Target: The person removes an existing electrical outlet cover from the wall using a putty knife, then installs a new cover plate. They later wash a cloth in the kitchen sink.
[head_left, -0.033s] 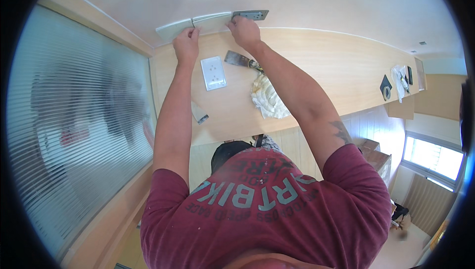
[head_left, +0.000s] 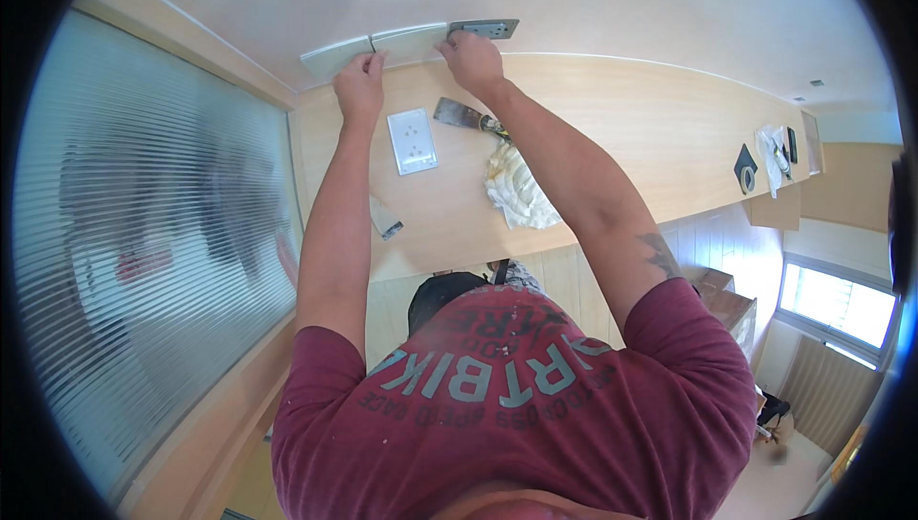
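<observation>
Two white wall plates (head_left: 411, 43) sit side by side low on the wall, a narrow gap between them. At that gap, my left hand (head_left: 360, 88) pinches by the lower left corner of the right-hand plate. My right hand (head_left: 475, 63) has its fingers closed at the same plate's right edge, hiding that corner. Just right of it is a grey socket frame (head_left: 497, 30) with dark holes. On the wooden counter between my arms lie a loose white socket cover (head_left: 412, 142), a wide scraper (head_left: 459, 113) and a crumpled white cloth (head_left: 516, 187).
Partly behind my left forearm lies another flat blade (head_left: 386, 221) on the counter (head_left: 612, 137). A ribbed glass panel (head_left: 172, 233) stands close on the left. Toward the counter's far right are a tape roll (head_left: 748, 179) and a plastic bag (head_left: 773, 152).
</observation>
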### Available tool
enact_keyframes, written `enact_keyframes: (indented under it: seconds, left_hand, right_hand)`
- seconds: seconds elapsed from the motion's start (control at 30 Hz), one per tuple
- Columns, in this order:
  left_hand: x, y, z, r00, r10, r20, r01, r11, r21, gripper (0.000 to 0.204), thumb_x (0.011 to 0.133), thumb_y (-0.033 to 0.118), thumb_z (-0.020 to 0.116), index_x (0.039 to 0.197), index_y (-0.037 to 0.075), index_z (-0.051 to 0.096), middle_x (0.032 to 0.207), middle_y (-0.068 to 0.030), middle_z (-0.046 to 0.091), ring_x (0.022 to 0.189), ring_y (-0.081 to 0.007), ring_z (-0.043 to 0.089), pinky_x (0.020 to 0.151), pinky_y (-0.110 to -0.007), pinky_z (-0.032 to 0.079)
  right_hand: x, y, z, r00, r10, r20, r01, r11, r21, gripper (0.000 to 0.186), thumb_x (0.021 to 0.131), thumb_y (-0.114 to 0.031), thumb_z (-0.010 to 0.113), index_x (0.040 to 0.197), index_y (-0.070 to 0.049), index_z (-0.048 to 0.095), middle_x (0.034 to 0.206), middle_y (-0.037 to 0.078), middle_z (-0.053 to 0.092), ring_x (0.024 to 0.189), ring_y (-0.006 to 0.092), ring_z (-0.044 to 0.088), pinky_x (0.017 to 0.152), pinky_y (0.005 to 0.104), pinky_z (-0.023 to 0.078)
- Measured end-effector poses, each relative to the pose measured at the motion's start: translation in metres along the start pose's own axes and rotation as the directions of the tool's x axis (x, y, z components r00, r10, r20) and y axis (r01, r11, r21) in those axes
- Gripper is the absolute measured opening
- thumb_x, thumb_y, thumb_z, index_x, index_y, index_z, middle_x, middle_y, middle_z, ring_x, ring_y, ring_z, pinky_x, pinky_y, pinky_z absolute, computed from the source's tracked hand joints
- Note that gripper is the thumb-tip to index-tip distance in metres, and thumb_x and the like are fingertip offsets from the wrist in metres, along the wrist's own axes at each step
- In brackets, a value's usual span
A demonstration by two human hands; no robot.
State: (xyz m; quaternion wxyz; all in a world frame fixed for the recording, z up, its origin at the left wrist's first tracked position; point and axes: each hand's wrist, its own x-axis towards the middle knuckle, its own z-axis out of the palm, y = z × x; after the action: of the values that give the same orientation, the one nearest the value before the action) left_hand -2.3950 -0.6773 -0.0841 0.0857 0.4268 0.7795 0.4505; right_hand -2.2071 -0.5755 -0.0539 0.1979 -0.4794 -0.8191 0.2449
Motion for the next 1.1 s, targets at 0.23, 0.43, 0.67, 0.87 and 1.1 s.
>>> enact_keyframes:
  seconds: [0.23, 0.43, 0.67, 0.87, 1.1]
  left_hand:
    - [0.005, 0.010, 0.000, 0.996, 0.051, -0.075, -0.045, 0.996, 0.076, 0.042, 0.093, 0.042, 0.073, 0.092, 0.001, 0.078, 0.076, -0.0160, 0.073, 0.068, -0.0285, 0.071, 0.069, -0.039, 0.054]
    - [0.008, 0.016, -0.005, 0.997, 0.040, -0.060, -0.034, 0.994, 0.104, 0.042, 0.093, 0.043, 0.072, 0.092, 0.001, 0.078, 0.077, -0.0156, 0.073, 0.069, -0.0286, 0.071, 0.069, -0.040, 0.054]
    - [0.011, 0.019, -0.010, 0.997, 0.050, -0.054, -0.044, 0.993, 0.109, 0.040, 0.092, 0.042, 0.074, 0.092, 0.002, 0.078, 0.077, -0.0149, 0.074, 0.070, -0.0283, 0.072, 0.070, -0.039, 0.054]
    - [-0.004, -0.003, 0.005, 1.000, -0.029, -0.007, 0.029, 1.000, 0.005, 0.034, 0.092, 0.036, 0.073, 0.092, 0.002, 0.078, 0.083, -0.0179, 0.075, 0.076, -0.0334, 0.073, 0.073, -0.042, 0.056]
    - [-0.030, 0.008, 0.026, 0.951, -0.293, 0.103, 0.310, 0.901, -0.304, 0.029, 0.094, 0.026, 0.073, 0.096, -0.003, 0.077, 0.079, -0.0137, 0.075, 0.068, -0.0206, 0.074, 0.066, -0.033, 0.057]
  right_hand:
    - [0.007, 0.004, -0.002, 1.000, 0.007, 0.018, -0.007, 0.999, 0.037, 0.042, 0.096, -0.043, 0.063, 0.092, -0.003, 0.076, 0.091, 0.023, 0.073, 0.088, 0.0426, 0.069, 0.079, 0.0508, 0.055]
    - [0.008, 0.004, 0.003, 1.000, 0.016, 0.012, -0.017, 0.999, 0.043, 0.044, 0.097, -0.043, 0.062, 0.090, -0.001, 0.076, 0.087, 0.023, 0.072, 0.085, 0.0419, 0.070, 0.078, 0.0499, 0.055]
    - [-0.001, 0.031, -0.001, 0.989, 0.150, 0.002, -0.148, 0.971, 0.190, 0.041, 0.096, -0.041, 0.064, 0.093, -0.001, 0.076, 0.085, 0.021, 0.073, 0.083, 0.0382, 0.071, 0.078, 0.0468, 0.056]
    - [-0.016, 0.015, 0.011, 0.987, 0.162, 0.020, -0.161, 0.952, 0.259, 0.039, 0.093, -0.040, 0.069, 0.095, -0.002, 0.077, 0.085, 0.023, 0.073, 0.083, 0.0396, 0.071, 0.077, 0.0464, 0.056]
    - [-0.008, 0.007, 0.023, 0.992, 0.123, -0.028, -0.108, 0.941, 0.320, 0.044, 0.095, -0.041, 0.068, 0.096, 0.002, 0.076, 0.078, 0.011, 0.075, 0.065, 0.0187, 0.073, 0.066, 0.0330, 0.057]
